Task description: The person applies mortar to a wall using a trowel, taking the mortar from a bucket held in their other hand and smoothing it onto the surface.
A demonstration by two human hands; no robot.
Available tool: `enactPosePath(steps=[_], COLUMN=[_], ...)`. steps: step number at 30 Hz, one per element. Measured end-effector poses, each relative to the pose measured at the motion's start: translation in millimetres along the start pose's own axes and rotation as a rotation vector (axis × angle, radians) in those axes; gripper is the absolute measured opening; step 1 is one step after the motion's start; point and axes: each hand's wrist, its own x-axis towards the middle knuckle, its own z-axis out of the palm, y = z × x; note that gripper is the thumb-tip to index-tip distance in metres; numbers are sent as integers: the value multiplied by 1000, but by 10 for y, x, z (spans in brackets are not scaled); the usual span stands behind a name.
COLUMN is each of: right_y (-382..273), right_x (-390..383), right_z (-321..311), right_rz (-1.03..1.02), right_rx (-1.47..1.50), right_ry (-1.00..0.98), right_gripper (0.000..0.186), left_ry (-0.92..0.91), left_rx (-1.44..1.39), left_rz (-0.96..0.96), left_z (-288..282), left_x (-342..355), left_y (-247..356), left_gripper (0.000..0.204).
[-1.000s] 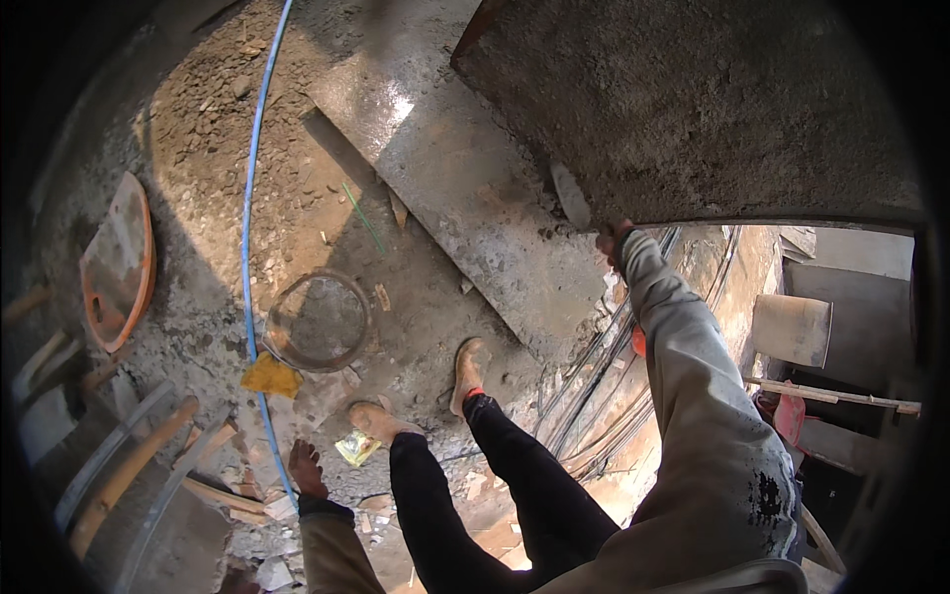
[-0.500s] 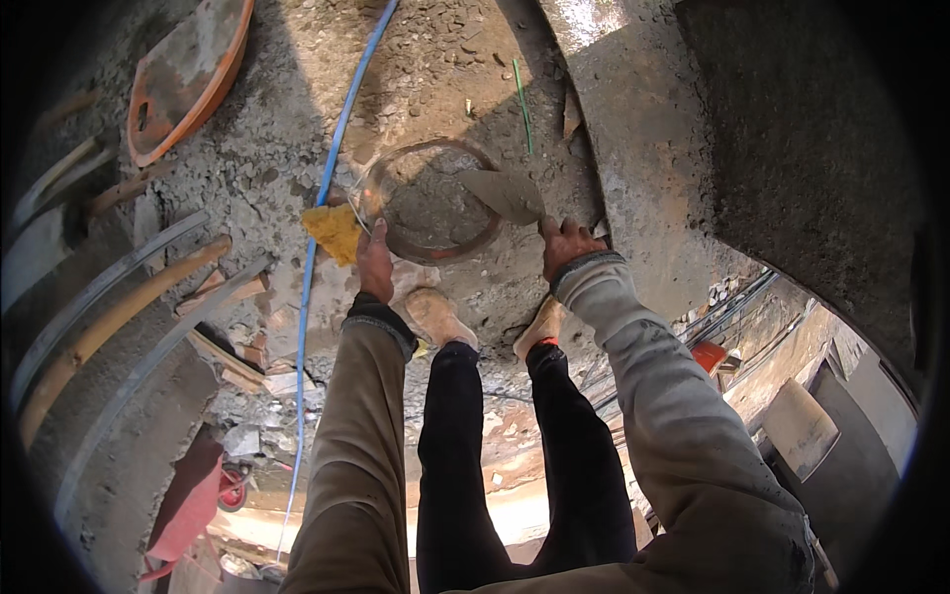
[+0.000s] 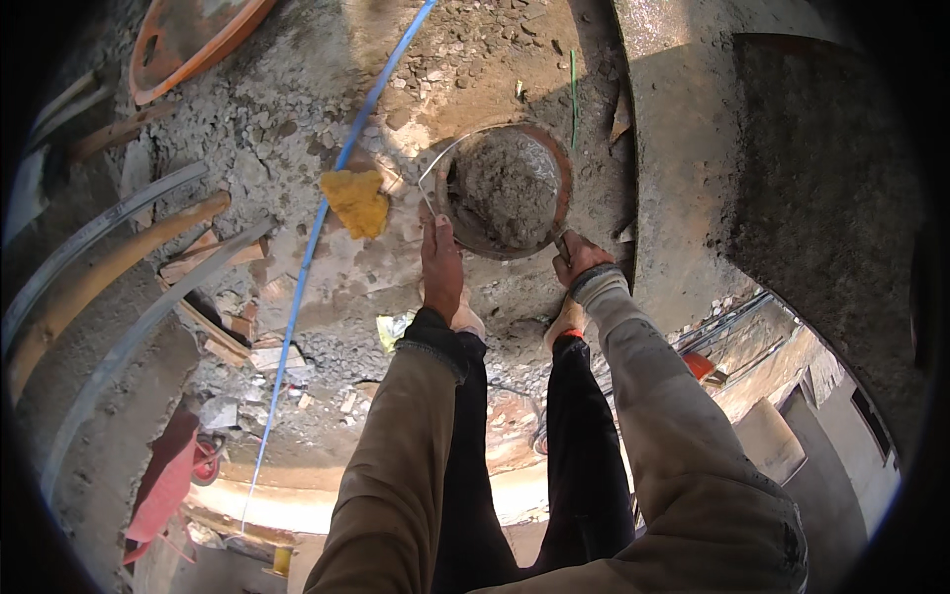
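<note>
A round pan point(image 3: 554, 168) holding grey mortar point(image 3: 505, 183) sits on the rough floor in front of my feet, with a wire handle standing out at its left. My left hand point(image 3: 441, 257) is closed at the lower end of that wire, by the pan's near-left rim. My right hand point(image 3: 584, 257) grips a trowel handle point(image 3: 562, 246) at the pan's near-right rim; the blade is hard to make out against the mortar. A piece of yellow foam point(image 3: 352, 201) lies just left of the pan.
A blue hose point(image 3: 287, 346) runs down the left side, beside an orange tub point(image 3: 198, 40), curved rails point(image 3: 119, 297) and a pink wheelbarrow point(image 3: 163, 475). A thin green strip point(image 3: 574, 99) lies behind the pan. A large dark slab point(image 3: 802, 168) with an edge is at right.
My view has swung from the slab to the pan. Both hands have come to the pan's rim, the left one onto its wire handle; the trowel has moved from the slab into the pan.
</note>
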Motion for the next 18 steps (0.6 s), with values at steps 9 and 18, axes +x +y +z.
enactPosePath(steps=[9, 18], right_y=[-270, 1545], right_x=[-650, -1265], right_z=[-449, -1593], right_rz=[-325, 66], right_rx=[267, 1332], right_ry=[38, -364], right_gripper=[35, 13], left_ry=[147, 281], left_rx=[-64, 8], left_rz=[-223, -242], left_z=[-510, -522], left_x=[125, -399], left_y=[-89, -325], left_gripper=[60, 70])
